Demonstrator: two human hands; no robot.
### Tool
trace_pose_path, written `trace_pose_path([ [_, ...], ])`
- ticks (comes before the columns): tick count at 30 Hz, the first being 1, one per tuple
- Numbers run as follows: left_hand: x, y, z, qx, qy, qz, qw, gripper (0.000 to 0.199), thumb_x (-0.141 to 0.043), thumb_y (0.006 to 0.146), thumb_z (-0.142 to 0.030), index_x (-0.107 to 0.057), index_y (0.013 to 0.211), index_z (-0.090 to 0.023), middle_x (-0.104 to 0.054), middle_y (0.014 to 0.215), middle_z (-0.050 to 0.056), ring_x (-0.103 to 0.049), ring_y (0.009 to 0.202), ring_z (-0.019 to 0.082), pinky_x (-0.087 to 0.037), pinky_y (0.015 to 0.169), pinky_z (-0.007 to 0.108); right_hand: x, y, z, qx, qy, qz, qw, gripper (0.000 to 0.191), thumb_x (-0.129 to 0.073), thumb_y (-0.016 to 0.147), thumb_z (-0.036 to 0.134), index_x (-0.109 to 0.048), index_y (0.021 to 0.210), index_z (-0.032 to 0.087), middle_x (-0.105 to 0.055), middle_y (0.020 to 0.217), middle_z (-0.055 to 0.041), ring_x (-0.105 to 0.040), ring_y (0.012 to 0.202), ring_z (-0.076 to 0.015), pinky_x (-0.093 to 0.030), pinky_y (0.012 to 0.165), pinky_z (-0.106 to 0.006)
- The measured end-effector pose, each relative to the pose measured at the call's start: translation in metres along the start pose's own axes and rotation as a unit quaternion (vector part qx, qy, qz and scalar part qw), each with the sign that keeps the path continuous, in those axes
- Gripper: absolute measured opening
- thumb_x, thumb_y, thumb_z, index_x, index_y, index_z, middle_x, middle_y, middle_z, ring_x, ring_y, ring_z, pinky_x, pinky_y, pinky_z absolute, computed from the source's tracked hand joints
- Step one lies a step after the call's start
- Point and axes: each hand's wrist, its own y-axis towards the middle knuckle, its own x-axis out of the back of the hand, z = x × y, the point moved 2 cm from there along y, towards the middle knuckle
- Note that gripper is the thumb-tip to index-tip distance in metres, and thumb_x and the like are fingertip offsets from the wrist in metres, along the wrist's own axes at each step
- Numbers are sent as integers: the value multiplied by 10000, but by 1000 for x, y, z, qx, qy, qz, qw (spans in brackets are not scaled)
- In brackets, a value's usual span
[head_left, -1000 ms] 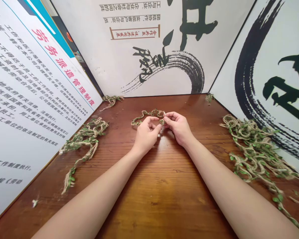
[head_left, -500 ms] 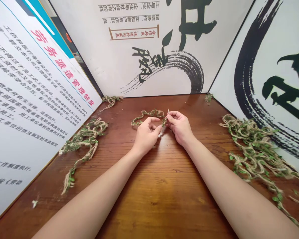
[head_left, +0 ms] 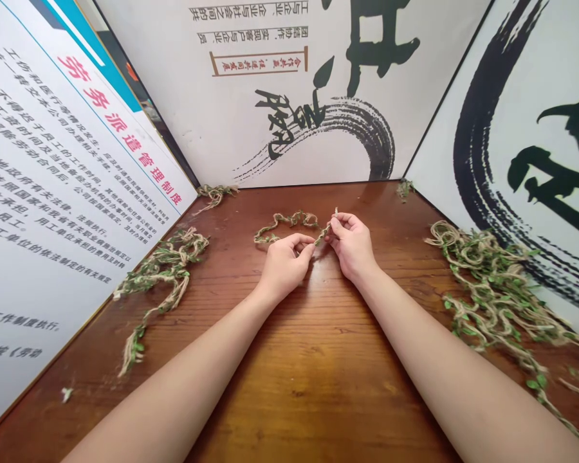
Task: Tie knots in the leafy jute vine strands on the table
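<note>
Jute twine garland [head_left: 284,220], set with small green leaves, lies in a loose wavy arc on the wood just ahead of both hands, its near end raised off the surface between them. Right hand [head_left: 352,247]: thumb and forefinger closed in a tight pinch on the strand close to its frayed tip, which sticks up above the fingertips [head_left: 332,222]; other fingers loosely curved. Left hand [head_left: 284,267]: fingers half curled, partly open, thumb and forefinger tips [head_left: 306,247] touching or just beside the strand; whether they grip it, cannot tell. Step in hand reads as working the frayed end with fine finger pressure; the next move seems to call for a firm pinch on the right while the left fingers take up the slack. Beyond, on the reddish-brown wooden tabletop [head_left: 289,386]: a tangled bunch of the same garland [head_left: 166,260] to the left, a larger heap [head_left: 492,289] to the right, a small clump [head_left: 215,194] by the back corner. Farthest, white printed wall panels [head_left: 289,128] with Chinese text and black brush strokes.
</note>
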Motion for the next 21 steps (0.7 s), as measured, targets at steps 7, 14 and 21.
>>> trace_pose_path([
  [7, 0, 0, -1, -15, 31, -4, 999, 152, -615, 884, -249, -758, 883, -196, -740, 744, 36, -675, 715, 194, -505, 683, 309, 3, 2, -3, 13, -11, -6, 1000, 311, -780, 723, 376, -558, 880, 225, -597, 800, 10, -597, 708, -133, -542, 682, -304],
  [14, -1, -5, -7, -23, 116, -14, 993, 227, -576, 923, -273, -706, 750, -201, -740, 744, 39, -630, 684, 191, -442, 686, 316, 2, 2, -1, 8, -10, -26, 1000, 256, -746, 733, 329, -577, 886, 213, -596, 808, 2, -597, 695, -124, -537, 657, -281],
  [21, 4, -6, -5, 7, 170, -85, 982, 245, -553, 941, -314, -675, 755, -210, -691, 700, 44, -593, 665, 203, -379, 659, 305, -4, -15, 9, 97, -134, -18, 986, 568, -684, 775, 266, -497, 1309, 311, -553, 1397, -98, -573, 570, -72, -408, 446, -240],
])
